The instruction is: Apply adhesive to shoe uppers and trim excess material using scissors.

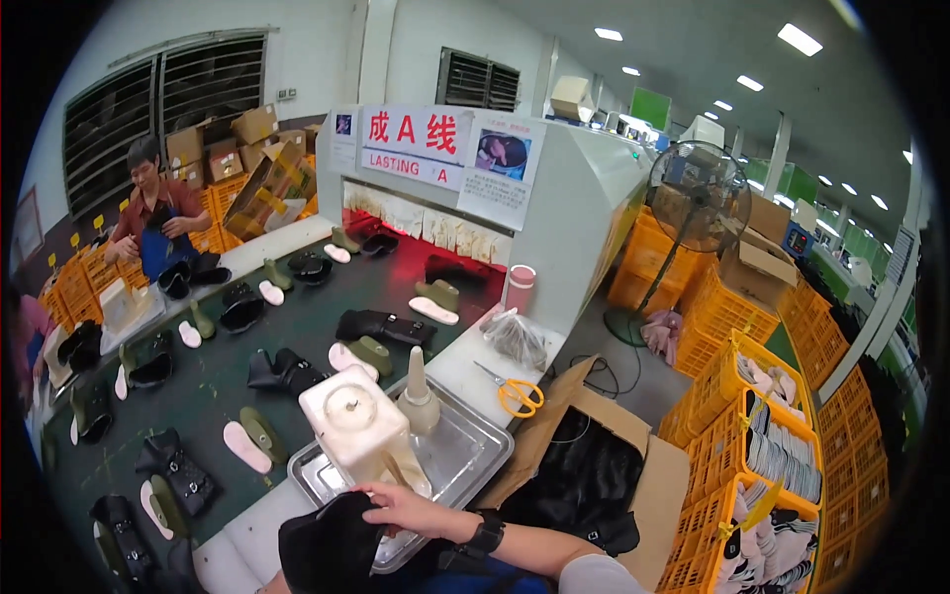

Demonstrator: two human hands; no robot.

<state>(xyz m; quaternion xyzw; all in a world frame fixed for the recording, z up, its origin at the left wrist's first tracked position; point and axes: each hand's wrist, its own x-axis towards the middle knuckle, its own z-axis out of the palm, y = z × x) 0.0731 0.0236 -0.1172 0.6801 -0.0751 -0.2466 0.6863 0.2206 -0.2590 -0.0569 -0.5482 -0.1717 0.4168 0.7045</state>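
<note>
Bright factory hall with white walls and ceiling lights; big pale-grey machine housing (584,193) stands ahead, dark-green conveyor belt (317,322) running out of its red-lit opening. Belt carries sets of black buckled boot uppers (178,473), olive-green foot forms (261,434) and pale-pink insoles (244,447). Co-worker in blue apron (158,255) across the belt, holding a black piece. Right side: stacked orange-yellow lattice plastic crates (708,436); near ones hold pink pieces on top, a row of grey flat pieces mid-stack, pink and dark pieces below. Open brown cardboard box (658,515), just right of right forearm, holds shiny black pieces, one with a buckle. Silver metal tray (470,436) carries a boxy white plastic container (361,426) with a brown stick handle (396,473) poking from it, plus a beige cone-nozzled bottle (420,406). Black soft boot-shaped piece (327,544) is at bottom centre, on the near side of the tray, left of the right hand (408,511), whose fingers grip its upper edge; long axis seems down-left, cut by frame. Left hand (273,584) just a sliver beside its lower end, grip can't tell. Right hand nearer the container. Orange-handled scissors (507,387) beyond tray.
</note>
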